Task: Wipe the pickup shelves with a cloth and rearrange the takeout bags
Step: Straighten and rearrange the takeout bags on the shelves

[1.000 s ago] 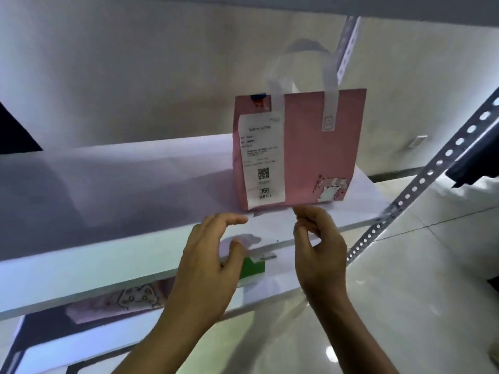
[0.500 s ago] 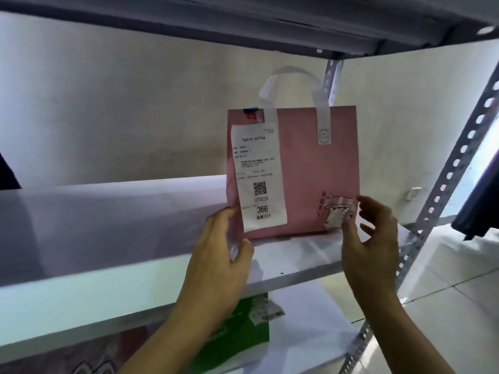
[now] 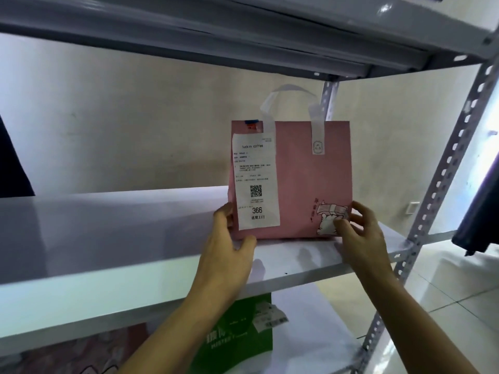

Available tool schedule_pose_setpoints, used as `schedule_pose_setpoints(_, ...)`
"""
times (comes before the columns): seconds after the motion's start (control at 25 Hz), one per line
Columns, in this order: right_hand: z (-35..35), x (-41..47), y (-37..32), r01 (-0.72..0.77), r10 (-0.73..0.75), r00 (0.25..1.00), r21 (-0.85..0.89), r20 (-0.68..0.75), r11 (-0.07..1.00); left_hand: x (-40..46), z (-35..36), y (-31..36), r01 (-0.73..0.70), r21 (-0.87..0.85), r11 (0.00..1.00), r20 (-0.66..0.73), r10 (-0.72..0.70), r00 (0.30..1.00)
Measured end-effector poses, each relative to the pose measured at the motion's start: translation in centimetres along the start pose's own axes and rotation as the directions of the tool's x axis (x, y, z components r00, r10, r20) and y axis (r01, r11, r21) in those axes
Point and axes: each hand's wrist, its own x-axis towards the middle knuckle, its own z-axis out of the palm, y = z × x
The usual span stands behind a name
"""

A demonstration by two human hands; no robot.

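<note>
Nearest the camera, on the lower shelf, a green paper takeout bag (image 3: pixel 243 338) with white lettering stands with a small white receipt (image 3: pixel 270 318) stuck at its upper right corner, and just left of it part of a pink patterned bag (image 3: pixel 81 354) shows under the shelf edge. Above them, two bare forearms reach up to the white middle shelf board (image 3: pixel 108 238). The left hand (image 3: pixel 229 255) holds the lower left corner of an upright pink paper takeout bag (image 3: pixel 302 184), its thumb lying along the front bottom edge and its fingers (image 3: pixel 222 213) curled round the left side. The right hand (image 3: pixel 360 236) holds the lower right corner, thumb pressed on the cartoon print at the front and fingers wrapped loosely round the right edge. The bag stands on the right part of the shelf board, near its front edge, with white strap handles (image 3: pixel 291 103) arching above it and a long white printed receipt (image 3: pixel 255 182) marked 366 stuck on its left front. To the right rise perforated grey metal uprights (image 3: pixel 445 168); behind is a pale wall (image 3: pixel 135 125), and overhead the underside of the upper grey shelf (image 3: pixel 216 31).
</note>
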Motion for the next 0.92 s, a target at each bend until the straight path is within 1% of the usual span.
schedule_pose_setpoints(0.2,2.3,-2.2,-1.6,-0.005,0.007,0.999,-0.04,0.049,0.999,-1.2,-3.2,-0.2,0.012,-0.003,1.0,-0.076,-0.012,0.997)
schedule_pose_setpoints(0.32,5.6,-3.9,-2.7,0.002,0.009,0.993,-0.086,0.12,0.996,-1.7,-6.6,-0.8,0.029,0.029,0.999,-0.161,-0.024,0.987)
schedule_pose_setpoints(0.44,8.9,-5.4,-3.6,0.033,-0.012,0.976,-0.091,0.217,0.995,-2.2,-11.0,-1.8,0.044,0.069,0.997,-0.224,-0.028,0.974)
schedule_pose_setpoints(0.6,14.3,-7.8,-5.5,0.106,-0.085,0.923,-0.037,0.376,0.994,-3.4,-17.8,-3.3,0.046,0.152,0.987,-0.308,0.003,0.951)
schedule_pose_setpoints(0.72,18.6,-10.1,-7.1,0.134,-0.128,0.882,0.019,0.453,0.991,-4.4,-22.2,-4.3,0.087,0.206,0.975,-0.391,0.0,0.92)
schedule_pose_setpoints(0.8,21.2,-11.8,-8.3,0.14,-0.144,0.86,0.044,0.49,0.989,-5.1,-24.7,-4.7,0.117,0.229,0.966,-0.447,-0.002,0.894)
schedule_pose_setpoints(0.92,24.4,-14.5,-9.8,0.106,-0.131,0.819,0.077,0.558,0.991,-5.9,-28.5,-5.3,0.169,0.256,0.952,-0.53,-0.008,0.848)
